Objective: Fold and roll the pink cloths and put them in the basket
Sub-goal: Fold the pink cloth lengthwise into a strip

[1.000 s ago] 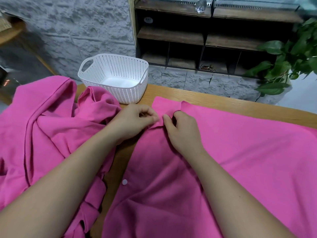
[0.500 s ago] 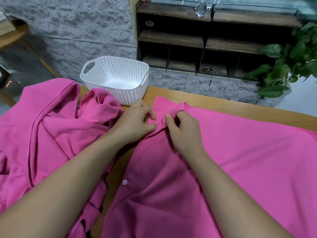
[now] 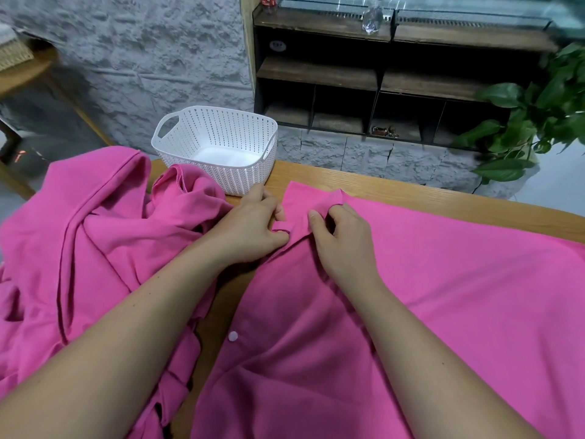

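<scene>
Your left hand and right hand meet at the far left corner of the flat pink cloth spread over the light wooden table. Your left fingers are curled, thumb and forefinger pinching a small fold of the cloth's edge. Your right fingers are bent too, gripping a raised pleat of the same edge, with the thumb stretched along the fabric. The two hands sit just beside each other, not touching. A small white snap button shows on the cloth's left edge, nearer you. A second, crumpled pink cloth lies heaped on the left side of the table, its top fold touching the white perforated plastic basket, which stands upright at the table's far edge with nothing pink in it.
</scene>
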Motion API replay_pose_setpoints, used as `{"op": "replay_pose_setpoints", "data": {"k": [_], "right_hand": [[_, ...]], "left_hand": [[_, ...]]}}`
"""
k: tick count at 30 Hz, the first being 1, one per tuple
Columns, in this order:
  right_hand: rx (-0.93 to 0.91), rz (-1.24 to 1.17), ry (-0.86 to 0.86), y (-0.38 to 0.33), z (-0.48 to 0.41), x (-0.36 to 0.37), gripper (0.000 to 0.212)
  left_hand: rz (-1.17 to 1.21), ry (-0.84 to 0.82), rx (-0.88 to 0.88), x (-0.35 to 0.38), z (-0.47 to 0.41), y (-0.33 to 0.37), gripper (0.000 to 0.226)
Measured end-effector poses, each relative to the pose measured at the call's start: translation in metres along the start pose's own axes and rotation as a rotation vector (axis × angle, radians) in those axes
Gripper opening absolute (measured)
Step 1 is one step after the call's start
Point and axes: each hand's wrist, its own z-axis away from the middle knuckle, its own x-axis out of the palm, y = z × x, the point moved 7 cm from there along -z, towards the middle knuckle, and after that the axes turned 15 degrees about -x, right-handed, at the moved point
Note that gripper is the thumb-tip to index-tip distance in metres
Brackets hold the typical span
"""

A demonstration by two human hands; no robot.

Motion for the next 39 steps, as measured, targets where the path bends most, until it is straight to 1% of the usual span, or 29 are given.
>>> {"op": "replay_pose_setpoints", "data": {"k": [3,6,12,18,20,22,23,27,29,30,31,33,35,37,39], "right_hand": [[0.004,-0.006,0.0,0.002,0.0,0.001,0.052],[0.006,0.002,-0.007,0.002,0.0,0.002,0.052],[0.023,0.004,-0.026,0.003,0.0,0.004,0.051],[0.021,0.007,-0.042,0.0,0.001,0.005,0.051],[0.004,-0.002,-0.05,-0.001,0.0,0.005,0.047],[-0.009,-0.024,-0.061,-0.001,0.0,0.007,0.034],[-0.012,-0.027,-0.069,-0.001,0.0,0.008,0.032],[-0.036,-0.013,-0.09,-0.002,0.0,0.01,0.033],[-0.039,-0.012,-0.092,-0.002,0.0,0.009,0.033],[-0.039,-0.008,-0.093,-0.002,0.0,0.009,0.033],[-0.04,0.002,-0.1,-0.002,0.0,0.009,0.034],[-0.043,0.036,-0.134,-0.003,0.0,0.012,0.036],[-0.059,0.07,-0.165,-0.003,0.001,0.014,0.036],[-0.065,0.082,-0.171,-0.004,0.001,0.015,0.035],[-0.055,0.086,-0.16,-0.004,0.001,0.014,0.035]], "left_hand": [[0.04,-0.023,0.003,0.003,-0.001,0.0,0.02],[0.011,-0.002,-0.015,0.005,-0.002,-0.001,0.023],[0.008,0.187,-0.063,-0.007,0.0,-0.002,0.025],[0.021,0.289,-0.09,-0.021,0.004,0.001,0.017],[0.047,0.307,-0.093,-0.025,0.004,0.0,0.016],[0.052,0.305,-0.08,-0.026,0.004,-0.002,0.024],[0.039,0.306,-0.071,-0.027,0.005,-0.002,0.029],[-0.051,0.318,-0.005,-0.025,0.009,0.004,0.044],[-0.032,0.311,-0.014,-0.025,0.01,0.004,0.054],[-0.003,0.334,-0.008,-0.027,0.011,0.006,0.055],[0.028,0.372,0.021,-0.031,0.014,0.009,0.053],[0.056,0.419,0.132,-0.036,0.019,0.02,0.048],[-0.015,0.395,0.233,-0.032,0.02,0.027,0.044],[-0.105,0.358,0.228,-0.026,0.015,0.023,0.039],[-0.103,0.335,0.152,-0.023,0.01,0.014,0.035]]}}
